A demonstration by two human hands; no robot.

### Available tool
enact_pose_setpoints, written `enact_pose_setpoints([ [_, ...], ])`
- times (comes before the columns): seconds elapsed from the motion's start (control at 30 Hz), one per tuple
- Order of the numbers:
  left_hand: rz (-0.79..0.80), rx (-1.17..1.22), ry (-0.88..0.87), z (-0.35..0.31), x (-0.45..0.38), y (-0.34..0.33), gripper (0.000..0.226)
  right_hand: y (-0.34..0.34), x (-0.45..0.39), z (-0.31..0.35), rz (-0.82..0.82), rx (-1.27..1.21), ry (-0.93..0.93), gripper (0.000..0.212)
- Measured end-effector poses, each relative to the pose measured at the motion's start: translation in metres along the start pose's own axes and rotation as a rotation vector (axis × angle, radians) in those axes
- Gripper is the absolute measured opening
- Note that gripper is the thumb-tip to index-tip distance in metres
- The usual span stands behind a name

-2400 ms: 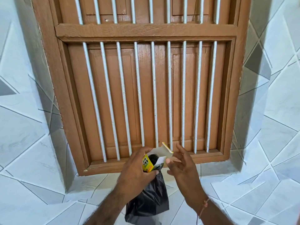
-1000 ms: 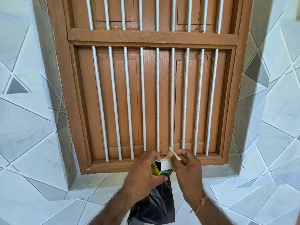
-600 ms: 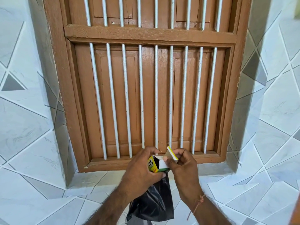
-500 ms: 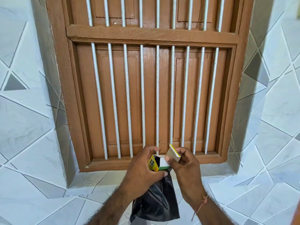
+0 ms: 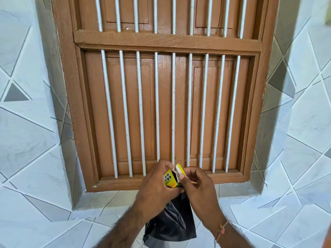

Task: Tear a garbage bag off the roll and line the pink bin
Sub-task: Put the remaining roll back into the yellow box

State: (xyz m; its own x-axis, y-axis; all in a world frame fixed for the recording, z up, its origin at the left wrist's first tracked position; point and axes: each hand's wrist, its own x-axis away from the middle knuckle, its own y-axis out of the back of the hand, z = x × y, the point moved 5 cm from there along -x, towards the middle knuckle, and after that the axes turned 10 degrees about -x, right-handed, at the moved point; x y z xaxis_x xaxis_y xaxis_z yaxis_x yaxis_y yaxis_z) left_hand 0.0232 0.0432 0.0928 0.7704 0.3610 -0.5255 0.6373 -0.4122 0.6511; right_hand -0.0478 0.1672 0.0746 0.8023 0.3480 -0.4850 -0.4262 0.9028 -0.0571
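Observation:
My left hand (image 5: 157, 188) grips a small yellow garbage-bag box (image 5: 169, 179) in front of the window sill. A black garbage bag (image 5: 171, 224) hangs down from under that hand, between my forearms. My right hand (image 5: 197, 187) pinches the box's top flap (image 5: 179, 170) with thumb and forefinger, and the flap stands nearly upright over the box's opening. The roll inside the box is hidden. The pink bin is not in view.
A brown wooden window (image 5: 166, 108) with shut shutters and white vertical bars (image 5: 157, 113) fills the wall ahead. Its sill (image 5: 125, 183) runs just behind my hands. White and grey tiled wall (image 5: 35, 158) surrounds it on both sides and below.
My right hand has pushed the box flap from wide open toward the opening, and both hands have come closer together. The black bag still hangs below my left hand.

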Motion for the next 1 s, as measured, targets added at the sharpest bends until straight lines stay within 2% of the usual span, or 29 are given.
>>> enact_pose_setpoints([
  [0.1, -0.002, -0.035, 0.027, -0.001, 0.001, -0.003, 0.063, -0.003, 0.000, 0.000, -0.052, 0.019, 0.046, 0.012],
  [0.37, -0.002, -0.071, -0.012, -0.005, 0.001, 0.001, 0.064, -0.008, 0.002, -0.004, 0.000, 0.047, 0.070, 0.014],
  [0.63, -0.005, -0.109, -0.044, -0.006, 0.001, -0.002, 0.062, -0.011, 0.006, 0.002, 0.037, 0.290, 0.203, 0.009],
  [0.83, 0.012, -0.184, -0.090, -0.005, -0.001, -0.004, 0.065, -0.013, 0.006, -0.001, 0.054, 0.257, 0.176, 0.010],
  [1.0, 0.032, -0.224, -0.099, -0.001, -0.002, -0.012, 0.065, -0.012, -0.003, -0.011, -0.009, 0.229, 0.119, 0.009],
])
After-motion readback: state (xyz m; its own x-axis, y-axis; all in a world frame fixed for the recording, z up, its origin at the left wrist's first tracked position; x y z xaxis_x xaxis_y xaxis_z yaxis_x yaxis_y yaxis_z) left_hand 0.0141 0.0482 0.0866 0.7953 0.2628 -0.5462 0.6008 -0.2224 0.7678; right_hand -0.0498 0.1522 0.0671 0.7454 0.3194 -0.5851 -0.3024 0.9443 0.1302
